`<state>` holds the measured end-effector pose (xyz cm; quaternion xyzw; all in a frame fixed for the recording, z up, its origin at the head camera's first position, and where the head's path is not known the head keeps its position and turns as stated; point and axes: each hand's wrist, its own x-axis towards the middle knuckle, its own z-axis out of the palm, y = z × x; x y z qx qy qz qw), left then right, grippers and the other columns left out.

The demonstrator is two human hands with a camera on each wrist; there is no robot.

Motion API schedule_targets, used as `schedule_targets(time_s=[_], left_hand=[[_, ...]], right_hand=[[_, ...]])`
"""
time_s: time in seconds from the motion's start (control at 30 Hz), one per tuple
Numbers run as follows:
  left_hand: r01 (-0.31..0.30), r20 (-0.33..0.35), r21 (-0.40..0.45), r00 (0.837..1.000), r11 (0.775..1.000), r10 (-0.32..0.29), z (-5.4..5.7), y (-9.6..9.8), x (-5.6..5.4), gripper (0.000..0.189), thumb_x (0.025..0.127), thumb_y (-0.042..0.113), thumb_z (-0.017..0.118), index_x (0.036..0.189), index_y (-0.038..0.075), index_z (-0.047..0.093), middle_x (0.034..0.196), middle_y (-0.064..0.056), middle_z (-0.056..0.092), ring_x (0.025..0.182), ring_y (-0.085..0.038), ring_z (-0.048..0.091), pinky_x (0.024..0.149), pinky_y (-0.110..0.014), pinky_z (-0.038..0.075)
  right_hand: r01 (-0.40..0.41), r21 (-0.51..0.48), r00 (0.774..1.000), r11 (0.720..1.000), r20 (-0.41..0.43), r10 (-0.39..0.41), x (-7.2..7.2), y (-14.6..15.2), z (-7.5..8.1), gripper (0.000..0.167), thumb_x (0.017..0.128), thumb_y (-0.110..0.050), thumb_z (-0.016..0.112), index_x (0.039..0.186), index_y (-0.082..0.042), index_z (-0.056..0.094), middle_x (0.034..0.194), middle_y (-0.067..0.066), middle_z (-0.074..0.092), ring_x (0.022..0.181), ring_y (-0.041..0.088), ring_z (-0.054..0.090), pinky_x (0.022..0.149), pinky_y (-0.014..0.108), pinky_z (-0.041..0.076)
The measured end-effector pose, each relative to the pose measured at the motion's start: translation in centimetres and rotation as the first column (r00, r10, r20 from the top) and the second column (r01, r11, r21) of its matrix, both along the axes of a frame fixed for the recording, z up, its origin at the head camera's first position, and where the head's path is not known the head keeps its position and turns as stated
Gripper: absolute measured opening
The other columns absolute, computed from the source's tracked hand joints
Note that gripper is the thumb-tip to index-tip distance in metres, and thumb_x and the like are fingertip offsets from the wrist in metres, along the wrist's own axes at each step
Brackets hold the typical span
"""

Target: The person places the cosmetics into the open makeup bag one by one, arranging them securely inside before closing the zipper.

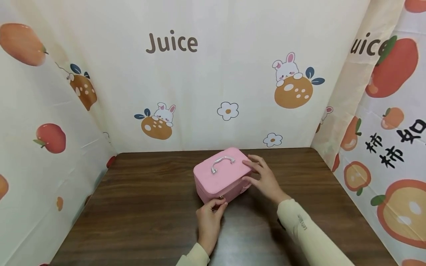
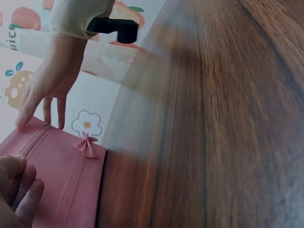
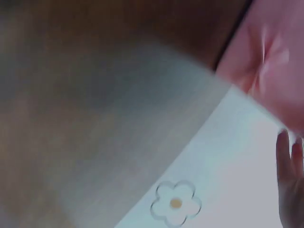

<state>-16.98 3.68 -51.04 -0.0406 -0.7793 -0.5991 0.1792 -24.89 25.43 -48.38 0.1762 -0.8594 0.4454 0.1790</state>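
A pink vanity case (image 1: 208, 179) with a silver handle (image 1: 222, 160) on its lid stands at an angle on the table, lid down. At its near front corner, my left hand (image 1: 209, 221) pinches the zipper pull (image 1: 221, 197) between thumb and fingers. The zipper (image 2: 35, 141) runs along the case just under the lid. My right hand (image 1: 266, 183) touches the case's right end, fingers extended over the lid edge and thumb against the front. A pink bow (image 2: 87, 146) decorates the front. In the right wrist view, only part of the right hand (image 3: 290, 180) shows.
The dark wood table (image 1: 143, 207) extends around the case. A cream printed curtain (image 1: 213, 74) hangs behind the table's back edge, with more printed cloth (image 1: 369, 147) along the right and left sides.
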Motion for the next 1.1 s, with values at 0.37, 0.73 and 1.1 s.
schedule_targets(time_s=[0.37, 0.73, 1.1], left_hand=[[-0.003, -0.029, -0.013, 1.000, 1.000, 0.003, -0.1, -0.5, 0.1, 0.011, 0.078, 0.002, 0.080, 0.086, 0.009, 0.079, 0.083, 0.002, 0.076, 0.062, -0.001, 0.064, 0.052, -0.016, 0.050], [-0.053, -0.022, -0.009, 0.998, 0.999, 0.053, -0.1, -1.7, -0.4, 0.011, 0.078, 0.004, 0.081, 0.085, 0.012, 0.079, 0.084, 0.003, 0.076, 0.064, -0.002, 0.066, 0.054, -0.015, 0.051], [-0.099, -0.013, -0.046, 0.995, 0.994, 0.099, 0.1, -2.0, -0.9, 0.011, 0.078, 0.006, 0.082, 0.084, 0.015, 0.080, 0.084, 0.003, 0.076, 0.063, 0.001, 0.065, 0.053, -0.015, 0.051]], right_hand=[[-0.003, -0.066, 1.000, 0.998, 0.016, 0.004, -0.3, 0.5, -0.7, 0.049, 0.084, -0.014, 0.076, 0.132, -0.015, 0.063, 0.152, 0.005, 0.046, 0.132, 0.025, 0.051, 0.097, 0.034, 0.050], [0.165, -0.125, 0.986, 0.978, -0.019, -0.168, 2.5, -1.8, -0.3, 0.051, 0.076, -0.017, 0.084, 0.124, -0.012, 0.068, 0.144, 0.002, 0.053, 0.125, 0.023, 0.056, 0.088, 0.015, 0.050], [0.268, -0.136, 0.957, 0.954, -0.079, -0.280, 3.5, -3.3, -0.3, 0.050, 0.072, -0.016, 0.086, 0.120, -0.010, 0.071, 0.139, 0.004, 0.056, 0.110, 0.018, 0.064, 0.081, 0.019, 0.054]])
